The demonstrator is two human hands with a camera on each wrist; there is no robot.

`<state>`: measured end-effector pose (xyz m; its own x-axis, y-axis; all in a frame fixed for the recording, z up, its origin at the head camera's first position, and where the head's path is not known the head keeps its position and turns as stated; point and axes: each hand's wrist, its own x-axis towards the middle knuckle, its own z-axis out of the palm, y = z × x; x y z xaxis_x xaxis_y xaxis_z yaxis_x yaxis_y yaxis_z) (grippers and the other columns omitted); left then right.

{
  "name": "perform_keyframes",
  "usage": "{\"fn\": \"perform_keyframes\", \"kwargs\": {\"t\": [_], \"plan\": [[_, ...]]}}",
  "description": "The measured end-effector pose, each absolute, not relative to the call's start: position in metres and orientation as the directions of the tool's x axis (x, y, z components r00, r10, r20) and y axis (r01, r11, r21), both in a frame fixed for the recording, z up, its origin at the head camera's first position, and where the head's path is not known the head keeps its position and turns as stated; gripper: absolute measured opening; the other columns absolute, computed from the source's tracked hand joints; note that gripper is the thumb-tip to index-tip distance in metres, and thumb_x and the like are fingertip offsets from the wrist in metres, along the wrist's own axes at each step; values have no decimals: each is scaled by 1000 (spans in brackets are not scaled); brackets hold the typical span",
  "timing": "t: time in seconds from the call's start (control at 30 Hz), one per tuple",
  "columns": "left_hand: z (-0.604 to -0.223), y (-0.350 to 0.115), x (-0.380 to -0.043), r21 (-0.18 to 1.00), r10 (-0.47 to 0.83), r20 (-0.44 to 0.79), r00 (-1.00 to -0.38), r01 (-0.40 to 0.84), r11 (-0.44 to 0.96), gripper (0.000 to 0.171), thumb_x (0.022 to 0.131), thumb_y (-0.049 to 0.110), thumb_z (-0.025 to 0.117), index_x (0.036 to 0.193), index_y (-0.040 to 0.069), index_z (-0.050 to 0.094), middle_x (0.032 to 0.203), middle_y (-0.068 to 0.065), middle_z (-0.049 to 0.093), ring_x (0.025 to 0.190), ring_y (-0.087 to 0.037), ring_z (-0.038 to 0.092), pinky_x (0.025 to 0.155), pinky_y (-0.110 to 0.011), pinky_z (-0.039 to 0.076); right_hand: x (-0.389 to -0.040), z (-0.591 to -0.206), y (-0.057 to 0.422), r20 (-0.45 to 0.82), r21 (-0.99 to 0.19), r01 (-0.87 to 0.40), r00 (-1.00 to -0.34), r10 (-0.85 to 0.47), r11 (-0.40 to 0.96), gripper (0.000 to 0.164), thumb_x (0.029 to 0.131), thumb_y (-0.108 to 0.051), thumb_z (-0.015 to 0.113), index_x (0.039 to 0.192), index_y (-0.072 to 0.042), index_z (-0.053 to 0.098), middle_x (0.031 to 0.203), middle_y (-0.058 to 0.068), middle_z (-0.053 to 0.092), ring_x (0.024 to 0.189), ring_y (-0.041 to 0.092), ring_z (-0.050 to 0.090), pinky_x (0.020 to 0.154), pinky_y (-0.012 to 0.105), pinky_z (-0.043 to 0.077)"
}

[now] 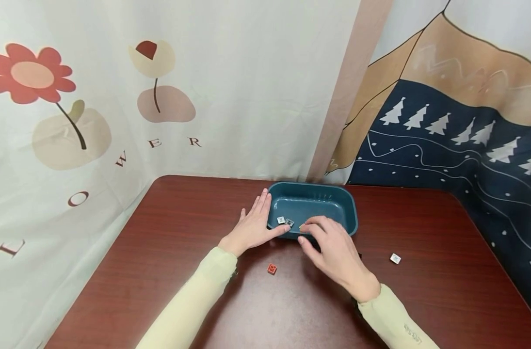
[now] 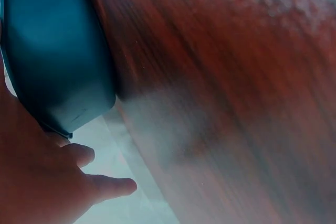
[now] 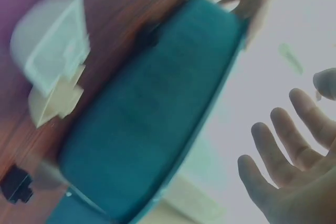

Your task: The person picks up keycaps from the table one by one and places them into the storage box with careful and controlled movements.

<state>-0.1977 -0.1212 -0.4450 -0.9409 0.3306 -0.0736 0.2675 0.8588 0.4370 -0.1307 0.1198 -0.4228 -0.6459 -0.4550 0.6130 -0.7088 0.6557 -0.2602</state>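
Note:
A dark teal plastic bin (image 1: 350, 203) stands at the table's back edge. My left hand (image 1: 256, 225) rests on its left end, fingers straight along the side and thumb over the near rim. My right hand (image 1: 335, 249) hovers over the near rim, fingers bent and thumb apart; the right wrist view shows the fingers spread. By its fingertips is a tiny yellowish piece (image 1: 301, 226), partly hidden; I cannot tell whether they touch. Inside the bin lie a small white square piece (image 1: 281, 220) and a grey one (image 1: 289, 222).
A small red block (image 1: 271, 268) lies on the dark red-brown table (image 1: 182, 228), in front of the bin. To the right is a small white piece (image 1: 395, 258). A black piece (image 3: 17, 184) and a cream piece (image 3: 58, 98) also lie near the bin. Printed curtains (image 1: 256, 97) hang behind.

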Motion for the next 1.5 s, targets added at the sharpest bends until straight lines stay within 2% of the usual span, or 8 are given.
{"fn": "perform_keyframes", "kwargs": {"t": [0.3,0.53,0.73,0.93,1.13,1.33,1.5], "plan": [[-446,-120,-197,416,324,-45,-945,277,866,116,90,82,51,167,9,4,174,-5,-4,159,-30,9,119,-69,15,-99,-428,94,566,-193,-823,-538,-624,535,13,93,-28,75,102,-18,74,106,-5,68,95,13,66,83,34,56],[-447,-119,-198,418,325,-42,-945,279,865,116,90,83,49,167,9,4,174,-4,-3,160,-27,8,119,-69,15,-92,-440,82,498,-114,-876,-458,-736,468,19,96,-32,72,109,-19,75,112,-7,69,104,13,66,88,34,54],[-446,-118,-197,421,326,-35,-945,282,862,115,90,81,51,167,9,5,174,-4,-4,159,-28,9,119,-69,15,-91,-448,76,361,-78,-875,-472,-804,479,29,97,-37,72,121,-21,74,132,0,68,119,20,64,98,42,52],[-445,-119,-196,430,326,-44,-944,276,860,114,91,78,53,167,8,5,174,-4,-5,159,-29,8,120,-68,13,-92,-451,70,181,-34,-866,-497,-849,500,42,98,-41,71,136,-23,68,149,2,58,135,27,55,104,48,49],[-444,-119,-195,414,324,-62,-944,271,869,115,91,80,50,167,9,3,174,-3,-6,160,-28,8,120,-67,14,-93,-452,67,27,-38,-851,-525,-851,524,52,98,-44,70,146,-24,61,159,3,48,142,31,49,104,50,48],[-445,-119,-196,427,328,-65,-942,271,863,115,91,80,51,167,9,3,174,-2,-6,160,-26,6,120,-67,13,-91,-455,67,45,-10,-858,-513,-857,513,49,97,-42,71,142,-21,64,151,4,56,134,26,56,98,46,52],[-445,-120,-196,413,328,-61,-943,275,868,115,90,82,48,167,8,4,174,-3,-5,160,-28,8,120,-68,15,-91,-457,68,115,-11,-863,-503,-857,505,34,96,-35,73,127,-20,72,128,0,65,115,19,63,92,38,54]]}}
